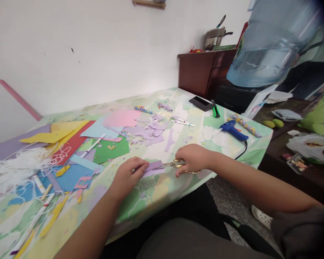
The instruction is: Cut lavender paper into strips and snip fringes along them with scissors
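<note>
Near the front edge of the table, my left hand (130,175) pinches one end of a purple paper strip (153,168). My right hand (192,158) is closed around the handles of gold scissors (174,164). The scissor blades point left and lie at the strip's right end. Whether the blades are open or together is too small to tell. Just beyond my hands, purple paper scraps (152,131) lie in a loose pile, with a narrow purple strip (169,140) beside them.
Coloured paper sheets (112,149) and tangled white string (18,171) cover the left side. Markers (183,123) lie behind the hands. A blue glue gun (234,131), a green utility knife (215,109) and a black phone (201,103) rest at right. A water bottle (267,54) stands beyond.
</note>
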### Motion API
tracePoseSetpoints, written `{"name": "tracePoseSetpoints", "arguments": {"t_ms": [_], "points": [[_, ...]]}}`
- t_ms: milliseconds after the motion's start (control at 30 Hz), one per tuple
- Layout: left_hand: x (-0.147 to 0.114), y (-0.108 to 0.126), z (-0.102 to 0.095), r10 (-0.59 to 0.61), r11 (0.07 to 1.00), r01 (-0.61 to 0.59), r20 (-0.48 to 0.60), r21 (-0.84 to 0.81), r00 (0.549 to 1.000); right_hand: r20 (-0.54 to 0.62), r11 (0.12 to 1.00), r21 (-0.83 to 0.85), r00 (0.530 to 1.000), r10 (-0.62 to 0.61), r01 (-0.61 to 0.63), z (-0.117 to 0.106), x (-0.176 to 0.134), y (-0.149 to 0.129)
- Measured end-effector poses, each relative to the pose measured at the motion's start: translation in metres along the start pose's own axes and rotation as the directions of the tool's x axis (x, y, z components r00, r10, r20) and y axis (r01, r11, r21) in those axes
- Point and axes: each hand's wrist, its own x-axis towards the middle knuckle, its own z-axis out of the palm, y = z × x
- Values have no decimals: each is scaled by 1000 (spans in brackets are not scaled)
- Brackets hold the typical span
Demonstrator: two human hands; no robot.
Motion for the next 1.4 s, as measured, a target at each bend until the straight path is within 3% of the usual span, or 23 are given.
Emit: {"name": "tracePoseSetpoints", "arguments": {"t_ms": [267, 1400], "points": [[0, -2, 4, 18, 999, -18, -18, -27, 1000, -7, 997, -69, 999, -31, 31, 1, 3, -3], [-3, -1, 6, 27, 997, -27, -5, -69, 1000, 2, 998, -36, 998, -59, 59, 0, 4, -6]]}}
